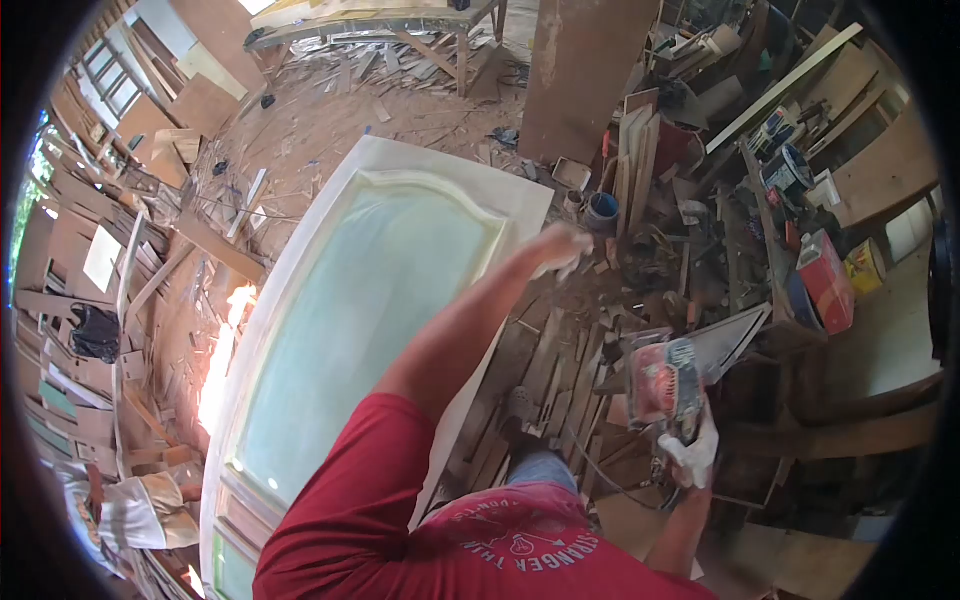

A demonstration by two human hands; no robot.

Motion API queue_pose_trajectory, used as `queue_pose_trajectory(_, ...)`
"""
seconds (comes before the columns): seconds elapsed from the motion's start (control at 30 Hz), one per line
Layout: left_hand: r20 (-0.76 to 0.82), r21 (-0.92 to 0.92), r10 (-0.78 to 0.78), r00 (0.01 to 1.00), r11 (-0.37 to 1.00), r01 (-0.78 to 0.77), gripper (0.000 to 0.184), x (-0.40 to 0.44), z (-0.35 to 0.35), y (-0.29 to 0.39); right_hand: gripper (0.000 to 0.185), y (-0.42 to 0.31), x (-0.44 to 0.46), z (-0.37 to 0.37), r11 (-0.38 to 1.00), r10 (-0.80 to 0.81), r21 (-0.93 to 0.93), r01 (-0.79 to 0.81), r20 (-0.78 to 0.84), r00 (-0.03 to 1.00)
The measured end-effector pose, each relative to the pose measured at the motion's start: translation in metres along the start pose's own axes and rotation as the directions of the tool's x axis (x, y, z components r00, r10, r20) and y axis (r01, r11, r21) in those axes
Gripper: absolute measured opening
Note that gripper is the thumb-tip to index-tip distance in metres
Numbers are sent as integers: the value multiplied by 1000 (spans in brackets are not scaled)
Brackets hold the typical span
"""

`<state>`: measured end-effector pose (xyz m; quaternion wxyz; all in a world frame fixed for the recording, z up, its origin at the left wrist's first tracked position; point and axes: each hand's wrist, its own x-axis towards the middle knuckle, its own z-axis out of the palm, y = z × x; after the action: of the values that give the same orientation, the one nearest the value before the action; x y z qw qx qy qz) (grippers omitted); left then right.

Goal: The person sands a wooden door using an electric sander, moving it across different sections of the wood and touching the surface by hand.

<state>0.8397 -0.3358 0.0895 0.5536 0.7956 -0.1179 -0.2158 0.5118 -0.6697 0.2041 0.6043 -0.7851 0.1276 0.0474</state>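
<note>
My right hand (692,455), in a white glove, is closed on the handle of a red and grey power sander (662,385). I hold the sander off to the right, beside the door, with a dark cord hanging below it. My left arm reaches across the door, and my left hand (563,248) is past its right edge. That hand is smeared by motion, so its fingers cannot be made out. A large pale door (345,290) lies in front of me, with a greenish panel inside a raised, curved moulding. Smaller panels show at its near end.
Planks and wood scraps cover the floor (330,110). A blue bucket (602,208) stands beyond my left hand. A cluttered bench with a red box (825,280) is on the right. A wooden table (370,35) stands at the back. Another person (140,510) is at the lower left.
</note>
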Motion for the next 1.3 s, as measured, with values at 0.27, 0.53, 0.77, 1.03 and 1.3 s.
queue_pose_trajectory(0.27, -167, 236, 499, 851, 858, -457, 44, 62, -76, 324, 86, -12, 48, -24, 989, -111, 78, 125, -157, 981)
queue_pose_trajectory(0.53, 91, 481, 843, 530, 429, -764, 34, -90, -33, 480, 67, -62, 32, -31, 960, -219, 96, 263, -327, 919)
queue_pose_trajectory(0.77, 16, 0, 507, 862, 862, -507, 33, -149, -68, 297, 70, -59, -18, -1, 946, -268, 105, 308, -284, 921)
queue_pose_trajectory(1.03, -416, -314, 34, 909, 932, -179, 41, -321, 14, -37, 53, -96, -84, 71, 952, -299, -58, 299, 18, 954)
queue_pose_trajectory(1.3, -311, 21, -316, 896, 941, 339, 69, -532, 181, -211, 81, -115, -141, 149, 860, -400, -150, 487, 395, 827)
